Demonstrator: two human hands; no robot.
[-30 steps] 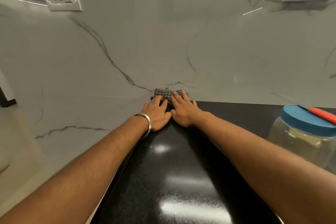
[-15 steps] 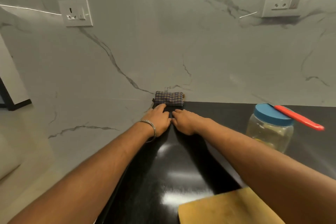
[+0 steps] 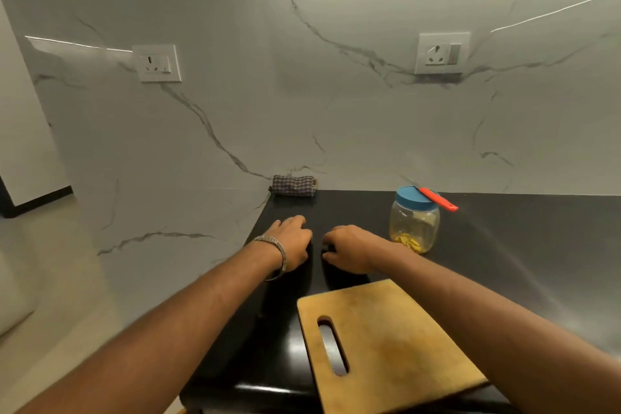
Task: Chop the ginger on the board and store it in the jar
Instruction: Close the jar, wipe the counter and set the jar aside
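Ginger is nowhere whole on the board (image 3: 386, 346), whose bare top lies at six o'clock, though yellowish bits that may be ginger sit at the bottom of the jar (image 3: 415, 227) at two o'clock. Left hand (image 3: 290, 244) and right hand (image 3: 349, 249) rest side by side on the desk (image 3: 521, 245) beyond the board, fingers loosely curled and holding nothing. A knife (image 3: 437, 199) lies balanced across the jar's blue lid, so a careless reach for the jar could, I judge, tip the blade off toward the fingers or knock the jar over.
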